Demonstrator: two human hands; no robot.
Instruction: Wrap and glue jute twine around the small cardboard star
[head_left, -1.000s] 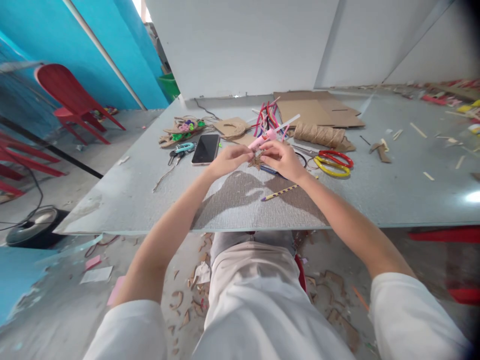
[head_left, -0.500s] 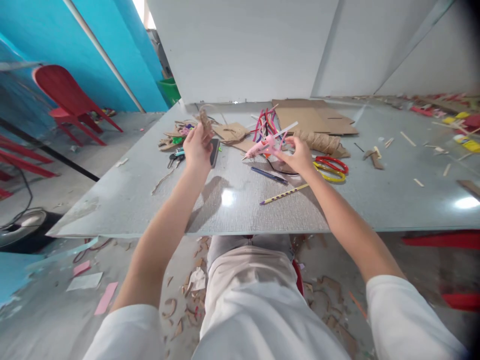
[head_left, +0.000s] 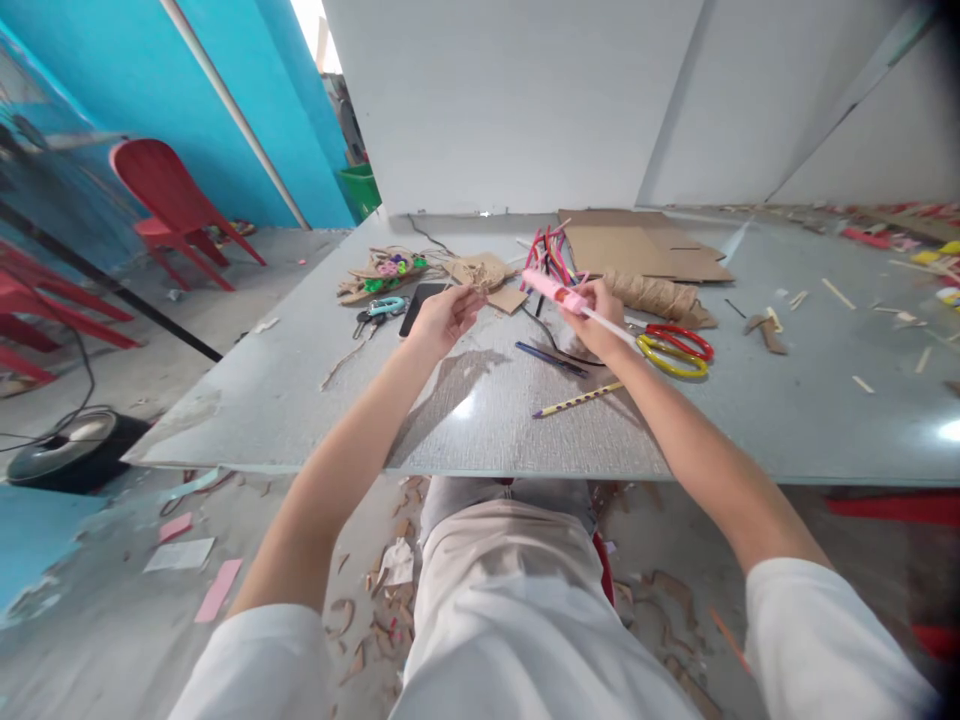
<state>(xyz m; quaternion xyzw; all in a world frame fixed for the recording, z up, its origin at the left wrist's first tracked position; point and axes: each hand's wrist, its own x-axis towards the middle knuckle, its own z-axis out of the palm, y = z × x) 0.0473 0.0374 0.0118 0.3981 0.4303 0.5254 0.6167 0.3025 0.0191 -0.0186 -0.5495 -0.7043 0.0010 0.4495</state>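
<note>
My right hand [head_left: 592, 308] is wrapped round a pink glue gun [head_left: 553, 290], lifted above the table, with a white glue stick [head_left: 611, 325] jutting from its rear end. My left hand [head_left: 450, 315] is closed at the fingertips near a twine-covered piece [head_left: 480, 275] on brown cardboard; whether it grips the twine is too small to tell. Behind the glue gun lies a bunch of pink, red and dark pipe cleaners [head_left: 546, 252]. A black phone [head_left: 424, 302] lies partly behind my left hand.
Red and yellow scissors [head_left: 675, 355], a twine roll [head_left: 652, 292] and cardboard sheets [head_left: 637, 245] lie right. A blue pen [head_left: 551, 358] and yellow pencil [head_left: 577, 401] lie in front. Keys [head_left: 369, 320] and a decorated cardboard piece [head_left: 379, 275] are left. Scraps are scattered far right.
My left hand has come down and rightward, towards the twine-covered piece. The glue gun has turned in my right hand, its glue stick now pointing towards me. The view has shifted slightly.
</note>
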